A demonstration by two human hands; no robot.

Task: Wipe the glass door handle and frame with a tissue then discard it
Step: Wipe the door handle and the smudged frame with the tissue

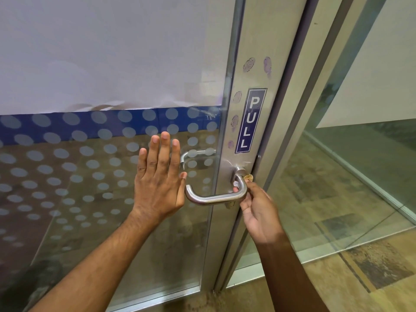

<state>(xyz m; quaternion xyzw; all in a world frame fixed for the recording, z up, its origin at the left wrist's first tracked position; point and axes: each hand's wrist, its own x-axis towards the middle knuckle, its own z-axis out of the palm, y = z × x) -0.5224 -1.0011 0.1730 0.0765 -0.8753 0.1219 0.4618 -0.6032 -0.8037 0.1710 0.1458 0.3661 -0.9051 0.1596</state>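
Observation:
A brushed steel lever handle (211,198) juts from the aluminium door frame (254,122), which carries several purple fingerprint smudges (248,64) and a blue PULL sticker (250,120). My right hand (256,208) pinches a small crumpled tissue (248,177) and holds it against the handle's neck, close to the frame. My left hand (158,176) lies flat with straight fingers on the glass pane (90,167), just left of the handle's free end.
The pane has frosted dots, a blue band and white paper (108,52) over its upper part. A second handle (193,155) shows through the glass. At the right are a fixed glass panel (337,176) and tiled floor (371,278).

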